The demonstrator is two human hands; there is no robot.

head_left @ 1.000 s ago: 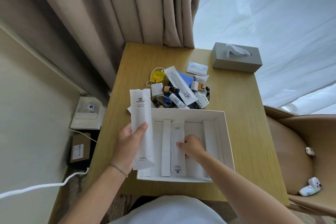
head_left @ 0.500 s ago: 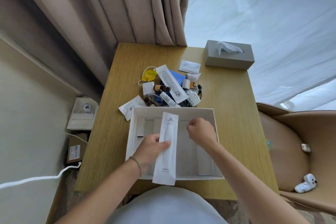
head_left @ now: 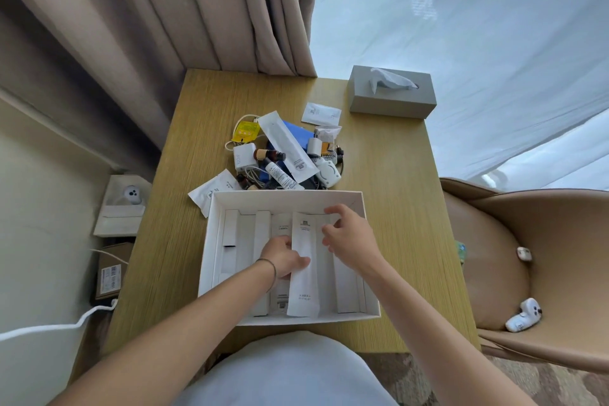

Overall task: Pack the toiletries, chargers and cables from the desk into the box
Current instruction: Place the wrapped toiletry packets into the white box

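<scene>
Left hand point(head_left: 284, 257) pinching a white sachet point(head_left: 304, 265) inside the box point(head_left: 211, 234), right hand point(head_left: 351, 237) above it, fingers loosely spread, toiletries pile point(head_left: 286, 155) behind on desk point(head_left: 389, 175).

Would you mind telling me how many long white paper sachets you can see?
3: one gripped by the left hand in the white cardboard box, one beneath it, one atop the desk pile; others may be hidden.

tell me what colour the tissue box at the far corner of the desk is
Grey, with a white tissue sticking out the top; the head view shows the tissue box clearly.
</scene>
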